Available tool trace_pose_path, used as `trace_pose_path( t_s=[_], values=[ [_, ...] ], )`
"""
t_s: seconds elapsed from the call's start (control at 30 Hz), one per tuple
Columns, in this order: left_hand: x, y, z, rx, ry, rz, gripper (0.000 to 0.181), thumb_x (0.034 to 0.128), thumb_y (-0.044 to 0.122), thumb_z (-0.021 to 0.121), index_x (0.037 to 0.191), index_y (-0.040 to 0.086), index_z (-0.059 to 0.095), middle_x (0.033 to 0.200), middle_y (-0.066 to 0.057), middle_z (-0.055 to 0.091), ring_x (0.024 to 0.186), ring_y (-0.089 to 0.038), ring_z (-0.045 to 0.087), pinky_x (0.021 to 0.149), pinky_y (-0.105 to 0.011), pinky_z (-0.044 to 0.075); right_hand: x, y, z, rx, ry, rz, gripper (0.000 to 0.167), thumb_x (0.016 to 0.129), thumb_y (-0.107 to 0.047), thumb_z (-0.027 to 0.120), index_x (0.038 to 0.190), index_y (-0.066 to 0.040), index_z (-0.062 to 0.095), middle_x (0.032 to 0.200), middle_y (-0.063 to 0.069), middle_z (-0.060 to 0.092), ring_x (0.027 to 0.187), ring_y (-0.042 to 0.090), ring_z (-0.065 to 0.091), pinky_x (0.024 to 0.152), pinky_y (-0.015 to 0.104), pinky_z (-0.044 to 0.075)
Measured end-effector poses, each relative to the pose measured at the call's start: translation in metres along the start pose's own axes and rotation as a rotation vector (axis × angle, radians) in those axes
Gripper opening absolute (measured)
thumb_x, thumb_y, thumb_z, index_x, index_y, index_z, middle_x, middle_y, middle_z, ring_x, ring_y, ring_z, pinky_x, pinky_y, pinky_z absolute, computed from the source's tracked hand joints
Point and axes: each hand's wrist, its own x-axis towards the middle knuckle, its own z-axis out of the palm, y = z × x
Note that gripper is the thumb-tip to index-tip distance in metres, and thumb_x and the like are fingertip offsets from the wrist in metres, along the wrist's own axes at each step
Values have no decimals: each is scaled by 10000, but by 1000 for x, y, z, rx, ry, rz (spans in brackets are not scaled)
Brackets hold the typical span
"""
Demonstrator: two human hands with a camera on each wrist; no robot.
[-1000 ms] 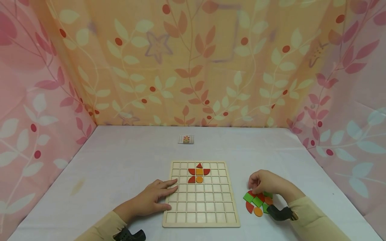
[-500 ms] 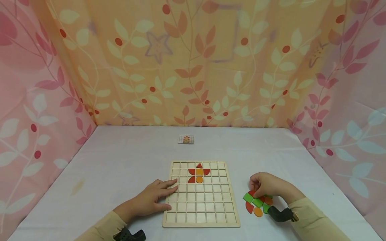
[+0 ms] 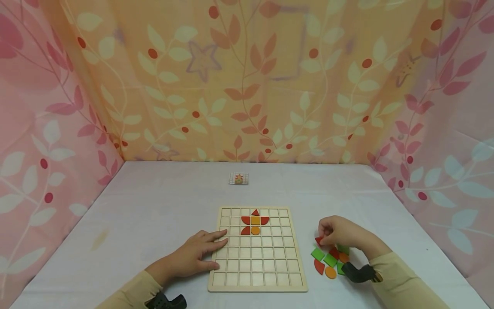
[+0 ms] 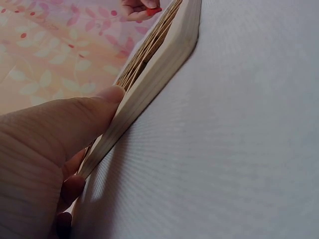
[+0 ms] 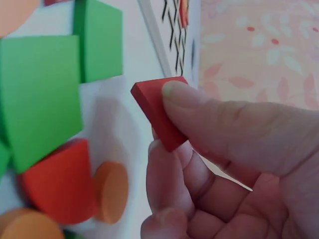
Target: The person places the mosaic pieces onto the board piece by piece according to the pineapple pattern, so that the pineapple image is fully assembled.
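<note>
In the head view my right hand (image 3: 337, 231) is just above a loose pile of coloured tiles. Thumb and fingers pinch a red tile (image 5: 155, 112), whose full outline the thumb partly covers in the right wrist view. My left hand (image 3: 193, 254) rests with spread, straight fingers on the left edge of the wooden grid board (image 3: 297, 284). On the board's upper rows lie a red triangle (image 3: 255, 212), an orange square (image 3: 255, 220), an orange disc (image 3: 255, 231) and three red quarter-circles (image 3: 245, 231).
Beside the board's right edge, the pile holds green squares (image 3: 318, 254), a red quarter-circle (image 3: 319, 266) and orange discs (image 3: 330, 272). A small printed pattern card (image 3: 238, 178) lies behind the board. Patterned cloth walls (image 3: 247, 86) enclose the white table (image 3: 154, 197).
My right hand has lifted the red tile off the far side of the pile and moved slightly up and away. The left hand and the board stay where they were.
</note>
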Motion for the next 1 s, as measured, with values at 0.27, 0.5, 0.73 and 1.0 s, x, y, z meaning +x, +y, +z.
trace_pose_path(
  t_s=[0.27,0.5,0.73,1.0],
  values=[
    [0,1,-1,3,4,11,674,820,554,557,1393,237,397,1487,64,263,1063,-66,355,873,-375,302,5,-7,-4,78,-12,-51,104,776,-89,699,777,-61,600,644,29,554,610,203,497,546,343,437],
    [-1,2,-2,4,10,21,665,823,538,565,1388,223,409,1483,49,275,1059,-68,361,872,-379,303,16,-18,-3,80,2,-47,72,789,-78,685,817,-49,626,670,29,576,653,205,514,597,349,436],
    [-1,2,-1,-7,10,13,666,821,540,569,1389,233,405,1485,62,268,1059,-64,354,874,-367,304,31,-34,6,108,38,-99,56,816,-28,631,847,-73,613,674,21,558,647,196,519,616,379,466],
    [-1,-1,0,4,12,22,668,826,549,554,1393,232,399,1487,59,264,1086,-75,357,895,-395,297,50,-51,27,155,66,-158,77,821,-16,625,868,-77,618,683,17,525,615,160,496,563,324,446]
  ],
)
